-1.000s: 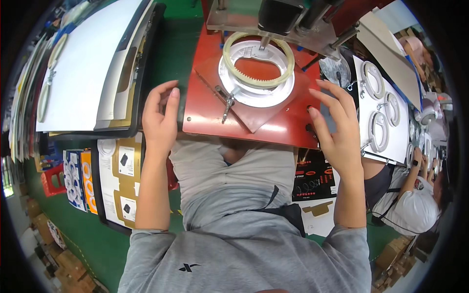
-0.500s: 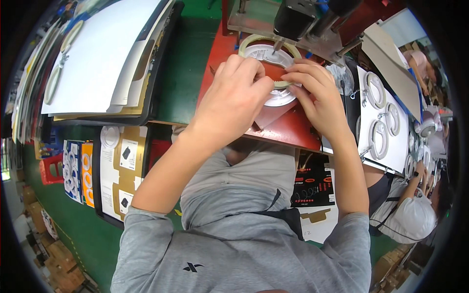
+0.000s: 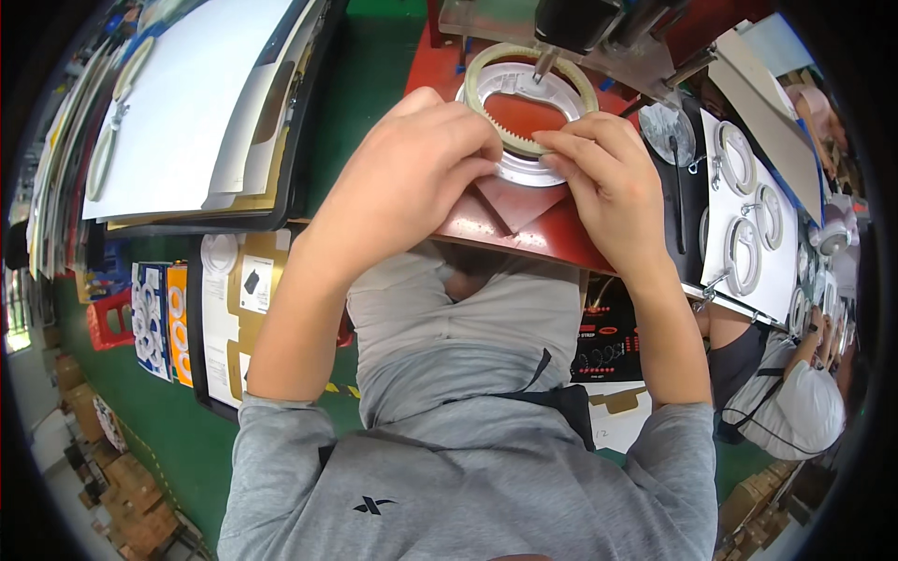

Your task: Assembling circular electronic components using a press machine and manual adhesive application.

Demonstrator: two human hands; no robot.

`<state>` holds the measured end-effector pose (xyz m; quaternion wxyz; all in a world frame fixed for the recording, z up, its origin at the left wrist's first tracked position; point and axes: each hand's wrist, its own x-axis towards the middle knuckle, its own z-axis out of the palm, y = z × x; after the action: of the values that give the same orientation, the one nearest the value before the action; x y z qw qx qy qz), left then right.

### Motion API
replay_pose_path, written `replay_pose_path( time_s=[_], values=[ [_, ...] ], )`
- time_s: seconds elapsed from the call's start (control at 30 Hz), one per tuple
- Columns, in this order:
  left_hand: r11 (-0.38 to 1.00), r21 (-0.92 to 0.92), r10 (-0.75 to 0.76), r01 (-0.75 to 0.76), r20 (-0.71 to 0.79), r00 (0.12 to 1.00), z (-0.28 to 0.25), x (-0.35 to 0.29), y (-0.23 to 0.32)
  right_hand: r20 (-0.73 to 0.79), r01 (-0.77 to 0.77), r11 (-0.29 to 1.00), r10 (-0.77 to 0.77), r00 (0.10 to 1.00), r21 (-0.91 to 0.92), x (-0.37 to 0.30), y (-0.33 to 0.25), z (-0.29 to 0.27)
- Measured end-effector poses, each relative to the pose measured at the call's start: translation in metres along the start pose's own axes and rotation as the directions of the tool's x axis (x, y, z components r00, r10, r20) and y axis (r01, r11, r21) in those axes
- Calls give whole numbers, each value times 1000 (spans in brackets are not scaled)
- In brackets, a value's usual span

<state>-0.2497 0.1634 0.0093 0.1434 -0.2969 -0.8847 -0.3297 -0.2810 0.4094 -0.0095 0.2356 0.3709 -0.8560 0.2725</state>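
Note:
A cream ring with teeth along its inner edge [image 3: 516,141] is held tilted over a white plastic ring-shaped part [image 3: 530,174]. Both are at the red plate [image 3: 571,241] of a bench machine. My left hand [image 3: 421,173] is closed at the near left of the rings, its fingertips partly hidden behind the knuckles. On the near right, my right hand [image 3: 606,168] pinches the toothed ring's edge between thumb and fingers. A thin metal tip [image 3: 544,64] of the machine points down inside the far part of the ring.
The machine's black body [image 3: 577,21] hangs just beyond the rings. To the left stands a stack of white sheets and boards [image 3: 178,122]. On the right, a white board [image 3: 776,266] carries several ring parts, beside a clear round disc [image 3: 666,129]. Another person [image 3: 795,411] sits farther right.
The toothed ring's inner teeth show more openly now. My left hand has shifted left and lower, and its fingers sit lower on the rings. The whole view has shifted slightly.

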Motion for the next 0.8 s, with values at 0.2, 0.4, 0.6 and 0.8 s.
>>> replay_pose_path(
  time_s=[0.2,0.4,0.6,0.8],
  values=[
    [998,-60,-6,11,78,997,-1,5,-10,-30,-40,999,40,999,4,0,-4,3],
    [996,-79,48,-41,85,995,-1,6,-20,3,-49,999,49,999,13,0,-2,3],
    [967,220,146,-131,-56,988,8,-18,-2,18,-24,1000,23,1000,20,2,-1,1],
    [987,149,88,-61,-179,980,21,-27,-5,28,12,1000,-12,1000,0,5,-4,-1]
  ],
)
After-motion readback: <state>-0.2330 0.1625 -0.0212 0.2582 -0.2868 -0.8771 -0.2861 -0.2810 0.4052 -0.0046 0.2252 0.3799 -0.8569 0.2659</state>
